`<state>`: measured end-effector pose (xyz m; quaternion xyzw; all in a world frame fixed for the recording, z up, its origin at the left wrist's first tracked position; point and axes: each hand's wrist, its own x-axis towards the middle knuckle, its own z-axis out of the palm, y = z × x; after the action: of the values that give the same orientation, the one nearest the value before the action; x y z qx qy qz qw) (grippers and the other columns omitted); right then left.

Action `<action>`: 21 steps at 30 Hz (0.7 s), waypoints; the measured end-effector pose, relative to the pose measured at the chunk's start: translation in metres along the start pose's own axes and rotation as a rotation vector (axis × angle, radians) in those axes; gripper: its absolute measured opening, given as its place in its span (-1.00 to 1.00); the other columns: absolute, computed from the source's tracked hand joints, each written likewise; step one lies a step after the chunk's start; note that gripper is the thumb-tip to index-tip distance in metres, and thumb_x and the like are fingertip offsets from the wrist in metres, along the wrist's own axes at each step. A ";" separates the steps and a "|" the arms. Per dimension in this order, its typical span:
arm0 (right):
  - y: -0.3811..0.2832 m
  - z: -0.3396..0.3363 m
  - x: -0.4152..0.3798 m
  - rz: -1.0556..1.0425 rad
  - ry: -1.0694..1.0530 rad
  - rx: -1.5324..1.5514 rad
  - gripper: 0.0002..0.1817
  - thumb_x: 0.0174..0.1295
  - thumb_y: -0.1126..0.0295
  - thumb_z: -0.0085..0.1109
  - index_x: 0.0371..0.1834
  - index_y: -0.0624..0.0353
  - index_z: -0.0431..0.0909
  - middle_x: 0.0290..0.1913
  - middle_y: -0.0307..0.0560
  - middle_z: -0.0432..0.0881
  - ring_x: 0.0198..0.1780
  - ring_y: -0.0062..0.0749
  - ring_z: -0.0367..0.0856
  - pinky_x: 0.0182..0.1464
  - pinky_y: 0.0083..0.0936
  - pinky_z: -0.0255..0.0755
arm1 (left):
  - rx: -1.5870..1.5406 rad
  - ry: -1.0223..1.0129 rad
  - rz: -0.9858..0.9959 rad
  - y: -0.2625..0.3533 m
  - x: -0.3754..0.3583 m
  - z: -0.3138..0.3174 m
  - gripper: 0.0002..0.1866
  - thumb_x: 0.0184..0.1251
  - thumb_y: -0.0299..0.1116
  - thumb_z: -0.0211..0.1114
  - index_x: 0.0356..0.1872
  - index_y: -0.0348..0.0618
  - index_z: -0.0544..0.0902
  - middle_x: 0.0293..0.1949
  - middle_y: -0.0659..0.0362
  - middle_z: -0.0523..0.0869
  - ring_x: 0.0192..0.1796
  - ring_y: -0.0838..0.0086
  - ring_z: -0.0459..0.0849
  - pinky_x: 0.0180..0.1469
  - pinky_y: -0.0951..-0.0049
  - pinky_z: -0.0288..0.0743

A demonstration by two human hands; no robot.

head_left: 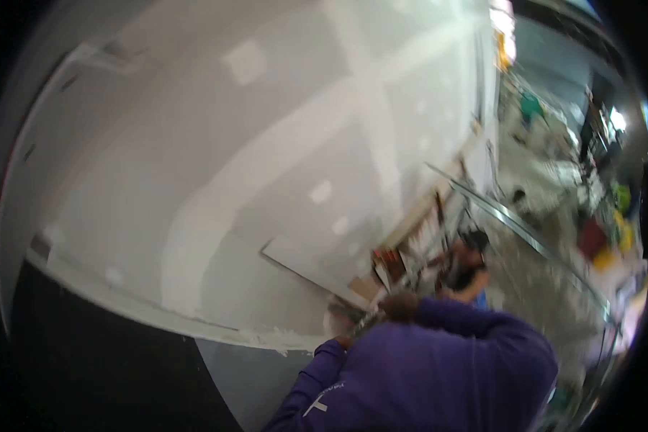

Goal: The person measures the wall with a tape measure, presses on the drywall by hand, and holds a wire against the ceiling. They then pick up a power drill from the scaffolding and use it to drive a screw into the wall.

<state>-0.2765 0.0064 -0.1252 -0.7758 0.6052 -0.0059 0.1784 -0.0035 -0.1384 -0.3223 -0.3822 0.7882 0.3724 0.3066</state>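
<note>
A person in a purple sweatshirt is seen bent low beside the patched drywall. A blurred long tool is glimpsed at that person's shoulder. The wearer's own hands are not seen, so their grip cannot be told.

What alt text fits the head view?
Blurred fisheye view of a person in a purple sweatshirt bent toward the base of a grey drywall wall with white taped joints. Board scraps lean there; a cluttered floor lies to the right.
</note>
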 end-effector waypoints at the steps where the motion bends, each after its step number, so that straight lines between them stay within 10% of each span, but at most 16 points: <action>1: -0.012 -0.043 -0.012 -0.025 -0.003 -0.086 -0.63 0.32 0.09 0.08 0.02 0.10 0.54 -0.16 0.07 0.71 -0.17 -0.04 0.74 -0.20 -0.11 0.60 | -0.019 -0.006 -0.004 -0.009 -0.002 0.009 -0.29 0.29 0.02 0.27 0.32 -0.29 0.41 0.09 -0.15 0.59 0.10 0.11 0.60 0.12 0.17 0.47; 9: 0.024 0.000 -0.050 0.283 0.185 0.307 -0.70 0.15 0.22 0.22 -0.14 0.18 0.61 -0.24 0.09 0.71 -0.13 0.02 0.72 -0.05 -0.09 0.54 | -0.646 0.138 -0.172 -0.032 -0.013 -0.022 -0.47 0.34 -0.14 0.28 0.19 -0.33 0.54 -0.20 -0.01 0.74 -0.21 0.28 0.74 -0.18 0.26 0.60; 21: 0.198 0.163 -0.135 0.824 0.174 0.758 -0.66 0.27 0.23 0.13 0.01 0.20 0.57 -0.08 0.08 0.68 -0.02 -0.08 0.68 0.04 -0.22 0.52 | -0.197 0.108 -0.035 -0.087 -0.039 0.015 -0.44 0.36 -0.11 0.27 0.24 -0.31 0.50 -0.17 0.04 0.72 -0.30 0.42 0.72 -0.33 0.43 0.56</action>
<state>-0.4615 0.1366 -0.3064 -0.3537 0.8261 -0.2168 0.3814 0.0915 -0.1492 -0.3309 -0.4436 0.7565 0.4215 0.2310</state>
